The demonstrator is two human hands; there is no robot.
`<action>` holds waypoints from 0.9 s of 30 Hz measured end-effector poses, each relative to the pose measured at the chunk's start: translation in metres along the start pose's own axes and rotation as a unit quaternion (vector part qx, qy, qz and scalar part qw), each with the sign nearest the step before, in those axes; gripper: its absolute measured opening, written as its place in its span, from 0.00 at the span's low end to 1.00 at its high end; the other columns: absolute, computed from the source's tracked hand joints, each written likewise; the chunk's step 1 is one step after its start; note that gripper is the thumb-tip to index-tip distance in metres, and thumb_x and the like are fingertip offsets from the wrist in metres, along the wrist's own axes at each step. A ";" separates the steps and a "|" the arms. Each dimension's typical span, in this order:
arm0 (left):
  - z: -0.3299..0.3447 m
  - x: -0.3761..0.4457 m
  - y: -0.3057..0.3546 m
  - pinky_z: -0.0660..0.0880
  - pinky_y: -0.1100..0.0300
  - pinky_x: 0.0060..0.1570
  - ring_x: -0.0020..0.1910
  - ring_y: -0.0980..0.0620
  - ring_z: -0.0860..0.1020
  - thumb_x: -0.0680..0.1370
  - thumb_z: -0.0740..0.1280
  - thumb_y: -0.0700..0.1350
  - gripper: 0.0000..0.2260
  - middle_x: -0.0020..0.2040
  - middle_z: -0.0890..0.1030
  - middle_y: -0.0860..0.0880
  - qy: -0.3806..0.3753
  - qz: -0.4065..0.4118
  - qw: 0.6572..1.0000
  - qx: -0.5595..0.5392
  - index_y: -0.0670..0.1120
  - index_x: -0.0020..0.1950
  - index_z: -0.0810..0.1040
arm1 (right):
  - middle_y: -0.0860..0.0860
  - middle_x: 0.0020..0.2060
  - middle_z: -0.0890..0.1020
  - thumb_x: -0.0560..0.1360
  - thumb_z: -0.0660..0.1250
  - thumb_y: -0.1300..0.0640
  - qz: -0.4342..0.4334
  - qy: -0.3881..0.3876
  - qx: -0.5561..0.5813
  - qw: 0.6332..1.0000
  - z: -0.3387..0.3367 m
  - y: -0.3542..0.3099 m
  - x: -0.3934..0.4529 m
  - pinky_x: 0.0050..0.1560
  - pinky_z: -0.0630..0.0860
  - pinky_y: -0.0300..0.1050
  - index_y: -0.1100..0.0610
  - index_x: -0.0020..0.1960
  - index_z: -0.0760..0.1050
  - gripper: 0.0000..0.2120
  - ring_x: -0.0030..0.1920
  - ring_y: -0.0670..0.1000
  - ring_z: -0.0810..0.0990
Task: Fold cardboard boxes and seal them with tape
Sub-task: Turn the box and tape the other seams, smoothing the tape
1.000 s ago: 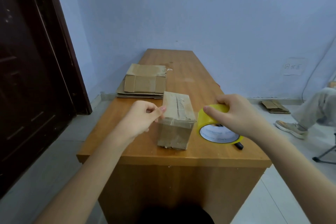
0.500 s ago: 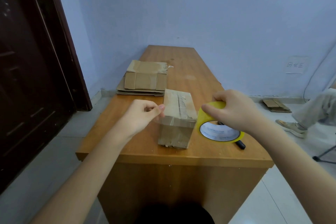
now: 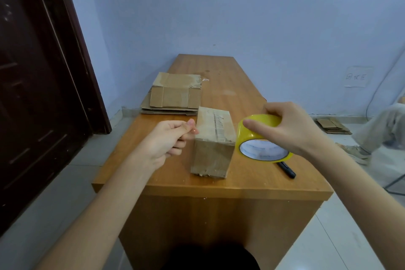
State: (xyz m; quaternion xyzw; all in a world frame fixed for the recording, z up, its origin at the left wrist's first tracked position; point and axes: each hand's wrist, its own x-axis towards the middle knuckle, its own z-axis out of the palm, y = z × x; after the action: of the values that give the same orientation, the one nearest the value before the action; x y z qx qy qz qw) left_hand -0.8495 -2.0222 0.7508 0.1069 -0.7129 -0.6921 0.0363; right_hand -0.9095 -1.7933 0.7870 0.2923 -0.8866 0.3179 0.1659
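Observation:
A folded cardboard box stands near the front edge of the wooden table, its top flaps closed. My right hand grips a roll of yellow tape just right of the box, held above the tabletop. My left hand is at the box's upper left edge, thumb and fingers pinching the clear tape end drawn across the box top. The tape strip itself is nearly invisible.
A stack of flattened cardboard boxes lies further back on the table's left side. A black pen lies under the tape roll. A dark door is at left. Another person's leg and floor cardboard are at right.
Both hands stayed almost in place; my right hand lifted the tape roll slightly and tilted it. My left hand keeps pinching at the box's left edge.

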 end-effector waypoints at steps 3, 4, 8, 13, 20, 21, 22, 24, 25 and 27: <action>0.002 0.002 -0.001 0.58 0.69 0.21 0.24 0.58 0.62 0.78 0.64 0.47 0.11 0.26 0.72 0.54 0.009 0.005 0.999 0.031 0.41 0.43 0.79 | 0.50 0.28 0.61 0.66 0.67 0.38 0.016 0.014 0.079 0.997 0.001 0.006 -0.007 0.32 0.58 0.42 0.63 0.33 0.65 0.28 0.29 0.47 0.61; 0.004 0.002 -0.001 0.60 0.68 0.23 0.25 0.58 0.63 0.79 0.64 0.48 0.11 0.27 0.72 0.54 0.015 0.018 0.998 0.058 0.42 0.42 0.79 | 0.50 0.27 0.61 0.66 0.65 0.38 0.015 0.042 0.080 0.996 0.004 0.009 -0.010 0.32 0.58 0.43 0.64 0.33 0.65 0.27 0.29 0.47 0.61; 0.008 0.003 0.000 0.67 0.59 0.51 0.44 0.57 0.74 0.80 0.62 0.48 0.13 0.40 0.78 0.55 0.080 0.095 0.967 0.222 0.45 0.39 0.80 | 0.51 0.23 0.70 0.69 0.54 0.40 0.005 0.040 -0.109 0.993 0.017 0.029 -0.018 0.29 0.60 0.45 0.62 0.35 0.73 0.25 0.28 0.52 0.69; -0.001 0.005 0.004 0.67 0.53 0.63 0.51 0.53 0.76 0.80 0.62 0.48 0.14 0.43 0.80 0.49 0.063 0.074 0.949 0.301 0.46 0.38 0.79 | 0.51 0.24 0.66 0.78 0.53 0.40 0.002 -0.044 -0.167 0.985 0.012 0.031 -0.007 0.28 0.57 0.44 0.60 0.31 0.69 0.28 0.27 0.50 0.66; -0.004 0.022 -0.012 0.67 0.58 0.53 0.49 0.54 0.78 0.80 0.62 0.52 0.18 0.40 0.81 0.52 0.124 0.104 0.941 0.299 0.45 0.33 0.80 | 0.49 0.22 0.64 0.74 0.58 0.32 0.083 -0.191 -0.194 0.959 0.033 0.036 0.019 0.30 0.61 0.42 0.56 0.30 0.62 0.29 0.27 0.52 0.67; -0.005 0.024 -0.012 0.66 0.59 0.52 0.48 0.55 0.77 0.79 0.62 0.53 0.19 0.40 0.80 0.52 0.133 0.110 0.936 0.307 0.46 0.33 0.79 | 0.49 0.22 0.63 0.73 0.58 0.32 0.088 -0.197 -0.190 0.958 0.035 0.035 0.020 0.30 0.60 0.42 0.56 0.29 0.61 0.29 0.27 0.52 0.65; -0.006 0.026 -0.011 0.65 0.59 0.52 0.47 0.56 0.76 0.79 0.62 0.53 0.19 0.41 0.80 0.52 0.138 0.112 0.933 0.313 0.46 0.33 0.80 | 0.48 0.22 0.62 0.73 0.58 0.31 0.093 -0.203 -0.188 0.957 0.035 0.034 0.021 0.30 0.59 0.42 0.55 0.29 0.59 0.29 0.26 0.52 0.64; -0.008 0.029 -0.012 0.66 0.58 0.52 0.47 0.56 0.75 0.79 0.62 0.54 0.19 0.42 0.79 0.51 0.136 0.111 0.927 0.331 0.46 0.34 0.80 | 0.48 0.22 0.61 0.72 0.59 0.31 0.099 -0.216 -0.190 0.953 0.036 0.032 0.024 0.29 0.58 0.42 0.55 0.28 0.59 0.30 0.26 0.51 0.63; -0.009 0.031 -0.014 0.67 0.58 0.52 0.47 0.55 0.76 0.79 0.62 0.54 0.19 0.41 0.79 0.51 0.131 0.108 0.925 0.339 0.46 0.34 0.80 | 0.48 0.22 0.62 0.72 0.59 0.31 0.103 -0.224 -0.190 0.950 0.036 0.033 0.027 0.30 0.59 0.42 0.55 0.28 0.60 0.30 0.25 0.51 0.64; -0.011 0.037 -0.020 0.71 0.55 0.55 0.47 0.52 0.77 0.79 0.62 0.54 0.19 0.38 0.79 0.50 0.121 0.096 0.929 0.337 0.47 0.32 0.79 | 0.48 0.22 0.67 0.72 0.59 0.30 0.115 -0.246 -0.186 0.944 0.038 0.034 0.031 0.31 0.62 0.42 0.56 0.29 0.65 0.30 0.25 0.51 0.66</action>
State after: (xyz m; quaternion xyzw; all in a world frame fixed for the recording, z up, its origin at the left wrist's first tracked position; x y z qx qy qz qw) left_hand -0.8809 -2.0411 0.7274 0.1272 -0.9013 -0.3858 0.1503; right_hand -0.9583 -1.8099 0.7577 0.2218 -0.9706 0.0828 -0.0439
